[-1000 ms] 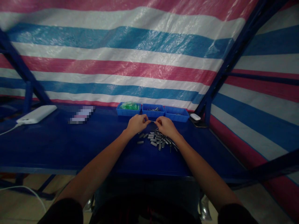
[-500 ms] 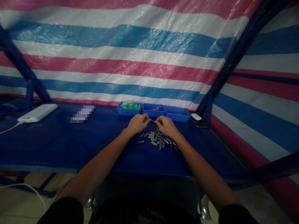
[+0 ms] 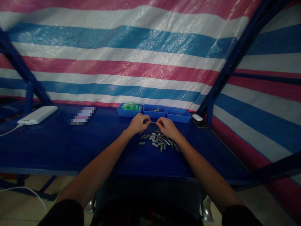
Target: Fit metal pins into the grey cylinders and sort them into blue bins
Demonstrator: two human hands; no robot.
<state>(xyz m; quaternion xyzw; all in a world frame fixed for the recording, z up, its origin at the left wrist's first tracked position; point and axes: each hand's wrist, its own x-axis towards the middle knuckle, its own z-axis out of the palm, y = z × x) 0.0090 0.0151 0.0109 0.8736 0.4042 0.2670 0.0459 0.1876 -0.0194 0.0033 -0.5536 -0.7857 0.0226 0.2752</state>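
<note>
A thin metal pin (image 3: 153,122) spans the gap between my two hands, held level above the table. My left hand (image 3: 139,123) pinches its left end, and my right hand (image 3: 166,126) pinches the right end. The fingertips hide both ends of the pin. Just below and partly behind my right hand lies a pile of small metal cylinders and thin rods (image 3: 162,140). A few loose metal cylinders (image 3: 141,143) lie to the left of the pile, under my left hand.
Behind my hands stand three blue bins: one with green pieces (image 3: 129,113), one with small metal parts (image 3: 154,115), one with a few bits (image 3: 178,119). A white power bank (image 3: 37,115), a blurred-out flat item (image 3: 83,115) and a white case (image 3: 197,117) lie farther out.
Almost nothing differs. Both hands keep their pinch on the pin in nearly the same place, and the pile has not moved.
</note>
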